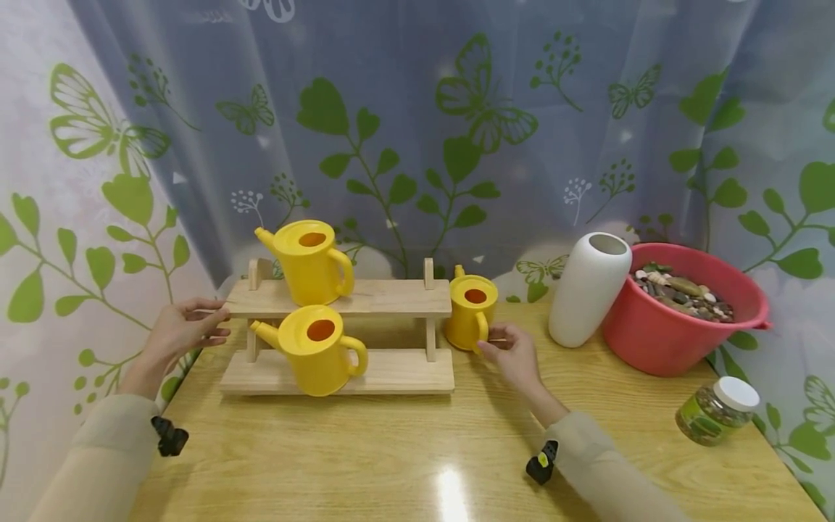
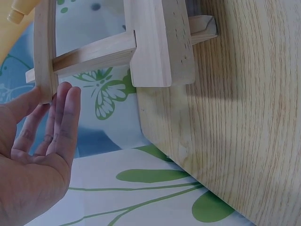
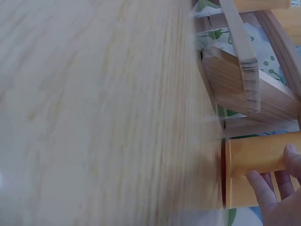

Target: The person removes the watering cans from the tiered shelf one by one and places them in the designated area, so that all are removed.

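Observation:
A two-tier wooden rack (image 1: 404,371) stands on the table, with one yellow watering can (image 1: 306,264) on its upper shelf and another yellow can (image 1: 320,359) on the lower. My left hand (image 1: 185,335) touches the left end of the upper board (image 2: 44,52), thumb on one side and fingers on the other in the left wrist view. A third yellow can (image 1: 464,322) stands on the table against the rack's right end. My right hand (image 1: 515,357) holds its handle, and in the right wrist view the fingers (image 3: 263,190) lie along the can (image 3: 254,153).
Right of the third can are a white vase (image 1: 587,290), a red bucket (image 1: 665,330) of pebbles and a small jar (image 1: 714,412) with a white lid. A patterned curtain (image 1: 404,109) hangs behind the table (image 1: 365,457). The table's left edge runs below my left hand.

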Demonstrator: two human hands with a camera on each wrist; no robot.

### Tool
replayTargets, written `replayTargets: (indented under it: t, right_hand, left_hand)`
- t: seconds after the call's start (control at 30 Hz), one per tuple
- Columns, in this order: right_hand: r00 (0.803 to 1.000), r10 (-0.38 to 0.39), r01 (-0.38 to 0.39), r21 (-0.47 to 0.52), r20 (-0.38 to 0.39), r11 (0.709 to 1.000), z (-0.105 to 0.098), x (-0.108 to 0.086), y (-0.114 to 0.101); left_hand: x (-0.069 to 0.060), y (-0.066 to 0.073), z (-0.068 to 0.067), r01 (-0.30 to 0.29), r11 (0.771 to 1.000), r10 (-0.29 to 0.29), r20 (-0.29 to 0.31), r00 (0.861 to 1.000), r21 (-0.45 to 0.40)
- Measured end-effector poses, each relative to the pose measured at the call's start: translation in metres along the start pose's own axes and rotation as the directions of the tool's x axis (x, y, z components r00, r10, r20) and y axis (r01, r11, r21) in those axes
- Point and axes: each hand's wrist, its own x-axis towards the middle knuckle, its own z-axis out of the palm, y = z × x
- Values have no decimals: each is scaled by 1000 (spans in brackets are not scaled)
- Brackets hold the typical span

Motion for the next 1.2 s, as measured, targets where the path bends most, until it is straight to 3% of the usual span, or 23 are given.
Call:
replayTargets:
  t: [0.33, 0.6, 0.77, 0.87, 1.03, 1.2]
  right_hand:
    - [999, 2, -3, 22, 49, 1000, -2, -3, 2]
    - [994, -107, 110, 162, -31, 981, -10, -5, -26]
    - [987, -157, 148, 171, 43, 974, 4, -10, -46]
    - [965, -210, 182, 177, 156, 967, 20, -12, -56]
    - [897, -295, 246, 182, 330, 952, 51, -12, -71]
    - [852, -283, 229, 172, 441, 958, 79, -14, -79]
  left_hand:
    - [0, 0, 0, -11, 1000, 11, 0, 1000, 14]
    - [0, 0, 0, -13, 1000, 13, 4, 1000, 12]
    - [0, -1, 1, -9, 1000, 9, 8, 1000, 12]
    - [-1, 0, 1, -8, 1000, 8, 3, 1000, 11]
    - [-1, 3, 0, -6, 1000, 6, 0, 1000, 9]
    - [1, 3, 1, -5, 1000, 5, 5, 1000, 22]
